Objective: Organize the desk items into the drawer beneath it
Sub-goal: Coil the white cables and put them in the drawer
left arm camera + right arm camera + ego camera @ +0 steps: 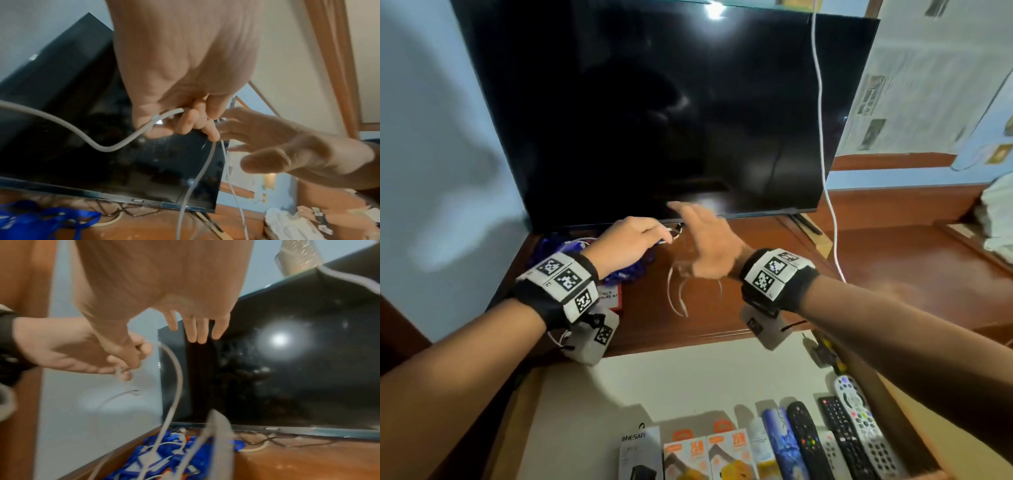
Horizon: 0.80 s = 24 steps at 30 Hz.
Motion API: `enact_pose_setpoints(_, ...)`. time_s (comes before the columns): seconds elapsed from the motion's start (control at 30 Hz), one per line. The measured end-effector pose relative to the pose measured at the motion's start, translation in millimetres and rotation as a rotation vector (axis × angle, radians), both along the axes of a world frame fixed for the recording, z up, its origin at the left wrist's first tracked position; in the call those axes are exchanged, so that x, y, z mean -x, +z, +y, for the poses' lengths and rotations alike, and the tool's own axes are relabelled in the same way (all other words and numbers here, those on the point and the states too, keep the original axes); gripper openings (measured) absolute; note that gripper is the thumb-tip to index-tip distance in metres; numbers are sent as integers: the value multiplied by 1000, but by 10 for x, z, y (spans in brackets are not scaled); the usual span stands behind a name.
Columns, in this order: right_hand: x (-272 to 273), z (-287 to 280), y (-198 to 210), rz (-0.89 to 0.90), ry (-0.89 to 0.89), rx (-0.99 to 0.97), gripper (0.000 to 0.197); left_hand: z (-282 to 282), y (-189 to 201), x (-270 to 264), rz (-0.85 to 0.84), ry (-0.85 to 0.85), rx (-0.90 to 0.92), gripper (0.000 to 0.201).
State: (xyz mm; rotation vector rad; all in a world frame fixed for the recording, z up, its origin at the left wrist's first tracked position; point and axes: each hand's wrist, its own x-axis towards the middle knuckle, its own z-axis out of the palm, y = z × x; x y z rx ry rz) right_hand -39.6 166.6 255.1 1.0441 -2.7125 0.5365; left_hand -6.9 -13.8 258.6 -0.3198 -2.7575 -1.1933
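glossy television screen (671,113), polished wooden desk (756,274)

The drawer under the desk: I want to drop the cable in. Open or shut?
Open: the drawer is pulled out, showing remotes inside.

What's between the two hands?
Head view: thin white cable loops hang from the left hand toward the open right hand, over bare desk.

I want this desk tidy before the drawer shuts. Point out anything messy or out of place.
A heap of white cables lies tangled over a crumpled blue bag at the desk's left back corner, under the TV. The left hand grips one white cable, its loops dangling. In the open drawer, boxes and remotes sit in a neat row.
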Motion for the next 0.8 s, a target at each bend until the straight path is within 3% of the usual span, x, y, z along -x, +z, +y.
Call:
enact_pose_setpoints(0.07, -110, -116, -43, -69, 95, 66, 97, 108, -15, -15, -10, -13, 19, 23)
enact_pose_setpoints(0.2, -196, -141, -69, -406, 137, 368, 29, 129, -32, -100, -8, -70, 125, 23)
enact_pose_setpoints(0.27, -139, -32, -98, -411, 110, 323, 10, 9, -64, -136, -50, -133, 98, 18)
enact_pose_setpoints(0.33, -70, 123, -121, -344, 88, 234, 14, -152, -128, -143, -113, -175, 130, 13)
enact_pose_setpoints(0.43, 0, 354, -79, -356, 69, 251, 21, -349, -206, -123, -114, -190, 256, 8)
enact_pose_setpoints(0.6, 253, 624, -76, -277, -100, 303, 21, -641, -239, 29, -74, -102, 385, 21)
enact_pose_setpoints(0.73, 436, 863, -114, -207, -361, 317, 20, -843, -170, 86, -93, 46, 176, 30)
enact_pose_setpoints(0.8, 491, 904, -117, -241, -456, 181, 18, -772, -57, 39, -92, 13, 39, 32)
